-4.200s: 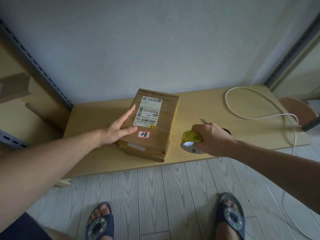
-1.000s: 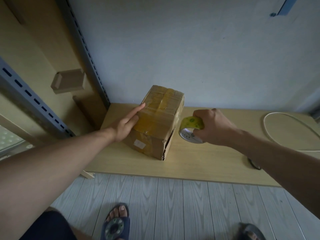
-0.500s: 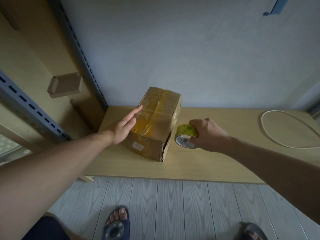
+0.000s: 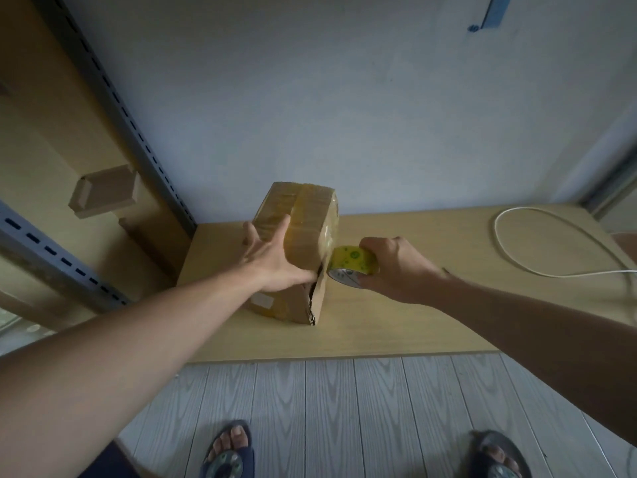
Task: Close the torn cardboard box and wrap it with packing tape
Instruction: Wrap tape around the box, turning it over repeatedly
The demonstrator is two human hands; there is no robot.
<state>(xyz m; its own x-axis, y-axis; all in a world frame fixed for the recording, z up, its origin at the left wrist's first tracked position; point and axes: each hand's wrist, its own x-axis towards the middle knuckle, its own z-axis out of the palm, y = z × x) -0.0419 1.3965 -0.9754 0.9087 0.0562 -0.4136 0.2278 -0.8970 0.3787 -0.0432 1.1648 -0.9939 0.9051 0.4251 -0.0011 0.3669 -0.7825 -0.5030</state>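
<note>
A brown cardboard box (image 4: 310,229) stands on the low wooden table (image 4: 396,322), with shiny tape over its top and a torn gap down its near right corner. My left hand (image 4: 272,257) lies flat on the box's top and left side, fingers spread and straight. My right hand (image 4: 396,267) grips a yellow-green roll of packing tape (image 4: 351,265), held against the box's right side just above the table.
A white cable (image 4: 551,243) loops over the right part of the table. A grey slotted metal upright (image 4: 138,132) and a small cardboard box (image 4: 103,191) on the shelving stand to the left. My two feet in sandals are on the plank floor below the table's front edge.
My left hand has shifted from the box's left side up onto its top. The tape roll has stayed against the box's right side, a little closer to the torn corner.
</note>
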